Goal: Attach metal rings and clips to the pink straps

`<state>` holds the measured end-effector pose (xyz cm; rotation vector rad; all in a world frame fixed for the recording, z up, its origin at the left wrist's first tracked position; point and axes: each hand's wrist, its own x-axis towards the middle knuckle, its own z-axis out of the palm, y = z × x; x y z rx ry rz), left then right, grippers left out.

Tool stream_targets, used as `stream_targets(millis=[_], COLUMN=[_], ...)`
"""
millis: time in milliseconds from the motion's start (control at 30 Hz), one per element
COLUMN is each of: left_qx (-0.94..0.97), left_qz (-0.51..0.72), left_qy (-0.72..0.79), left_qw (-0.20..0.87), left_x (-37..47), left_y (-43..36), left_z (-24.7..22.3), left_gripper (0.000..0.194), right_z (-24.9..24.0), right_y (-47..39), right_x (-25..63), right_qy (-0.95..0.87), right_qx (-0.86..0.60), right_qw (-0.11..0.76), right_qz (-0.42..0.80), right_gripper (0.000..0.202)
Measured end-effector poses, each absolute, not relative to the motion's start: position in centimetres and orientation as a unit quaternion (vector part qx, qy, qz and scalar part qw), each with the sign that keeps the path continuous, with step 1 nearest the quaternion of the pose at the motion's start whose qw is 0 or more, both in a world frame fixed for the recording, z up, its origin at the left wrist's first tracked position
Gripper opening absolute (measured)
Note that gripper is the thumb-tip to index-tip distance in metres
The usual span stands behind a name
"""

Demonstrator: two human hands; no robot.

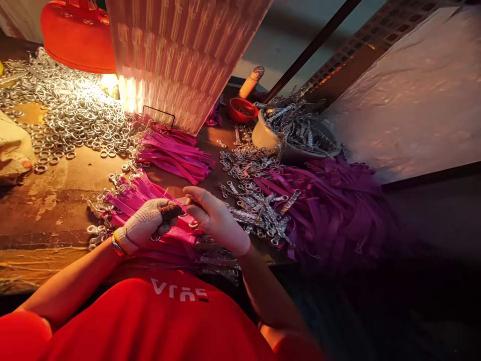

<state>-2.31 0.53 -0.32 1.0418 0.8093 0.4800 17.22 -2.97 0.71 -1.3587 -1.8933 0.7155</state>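
Note:
In the head view my left hand (154, 223), in a dotted work glove with dark worn fingertips, is closed. A metal ring (155, 238) shows at the lower edge of its fingers. My right hand (220, 218), in a pale glove, meets it fingertip to fingertip in a pinch; what lies between the fingertips is too small to make out. Beneath both hands spreads a pile of pink straps (130, 198) with metal rings at their left ends. Right of my right hand lies a heap of silvery metal-ended pieces (259, 208).
Loose metal rings (86, 115) cover the back left, under a red lamp (78, 37). A corrugated translucent panel (180, 60) stands behind more pink straps (173, 153). Back right are a red bowl (242, 110) and a pale tub (265, 133). Purple straps (338, 210) hang at the right.

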Motion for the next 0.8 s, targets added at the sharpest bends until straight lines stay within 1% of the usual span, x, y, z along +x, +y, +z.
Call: stream_targets(millis=[100, 233, 300, 433, 500, 567, 633, 667, 733, 800], left_qx=[0.522, 0.577, 0.558, 0.453, 0.435, 0.472, 0.576, 0.641, 0.767, 0.83], left_qz=[0.229, 0.229, 0.23, 0.215, 0.201, 0.181, 0.164, 0.157, 0.15, 0.124], left_qy=[0.366, 0.361, 0.351, 0.328, 0.324, 0.328, 0.333, 0.338, 0.354, 0.368], left_qw=[0.736, 0.696, 0.716, 0.801, 0.816, 0.798, 0.729, 0.671, 0.514, 0.4], left_x=[-2.4, -2.0, -1.7, -1.0, -0.4, 0.5, 2.1, 3.1, 5.3, 7.2], left_y=[0.7, 0.7, 0.6, 0.8, 1.8, 3.6, 6.3, 7.7, 10.5, 12.4], left_z=[-0.2, -0.1, -0.3, -0.9, -0.9, -0.8, -0.8, -1.0, -1.8, -3.0], left_gripper=[0.045, 0.038, 0.038, 0.038, 0.035, 0.031, 0.024, 0.02, 0.008, 0.009], right_z=[1.2, 0.7, 0.3, -0.2, -0.4, -0.7, -1.1, -1.3, -1.7, -2.0], right_y=[-2.9, -2.9, -3.1, -4.0, -4.3, -4.4, -4.2, -4.1, -3.8, -3.7], right_x=[16.9, 16.3, 16.0, 15.8, 16.0, 16.6, 17.5, 17.9, 18.7, 19.1], right_qy=[-0.792, -0.787, -0.78, -0.769, -0.745, -0.692, -0.624, -0.591, -0.537, -0.514], right_qx=[-0.497, -0.548, -0.575, -0.612, -0.629, -0.647, -0.664, -0.673, -0.688, -0.687], right_qw=[0.265, 0.238, 0.223, 0.182, 0.211, 0.273, 0.343, 0.376, 0.434, 0.465], right_qz=[0.238, 0.154, 0.101, 0.029, 0.072, 0.167, 0.231, 0.238, 0.222, 0.219], right_gripper=[0.028, 0.023, 0.024, 0.03, 0.028, 0.029, 0.031, 0.032, 0.034, 0.033])
